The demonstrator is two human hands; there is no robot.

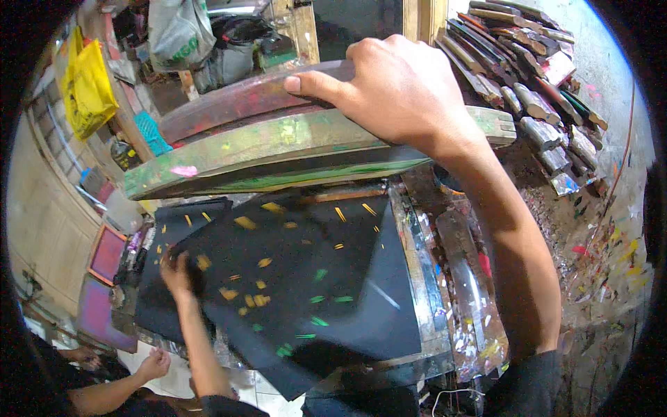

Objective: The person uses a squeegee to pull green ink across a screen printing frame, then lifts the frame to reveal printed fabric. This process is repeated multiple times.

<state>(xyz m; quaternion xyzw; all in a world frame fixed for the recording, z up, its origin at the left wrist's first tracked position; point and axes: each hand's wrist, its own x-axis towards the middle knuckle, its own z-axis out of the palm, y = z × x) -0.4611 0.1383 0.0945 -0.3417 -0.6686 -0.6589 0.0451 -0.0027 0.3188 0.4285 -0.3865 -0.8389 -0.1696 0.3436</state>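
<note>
My right hand [410, 90] grips the upper part of a paint-stained wooden printing frame [267, 142], which is tilted up over the worktable. Its thumb lies along a dark red-brown wooden bar [243, 101] behind the frame's pale edge. My left hand [178, 274] is closed at the left edge of a black fabric sheet [285, 243] with yellow and green marks. That sheet is blurred and skewed over other black fabric, and its lower corner hangs past the table's front. The left fingertips are partly blurred.
Several paint-crusted wooden squeegees [542, 104] are piled at the far right. A paint-splattered strip [472, 299] runs along the right of the table. At the lower left is another person's hand [154, 364]. Red and purple framed screens [109, 254] stand left, below a yellow bag [90, 90].
</note>
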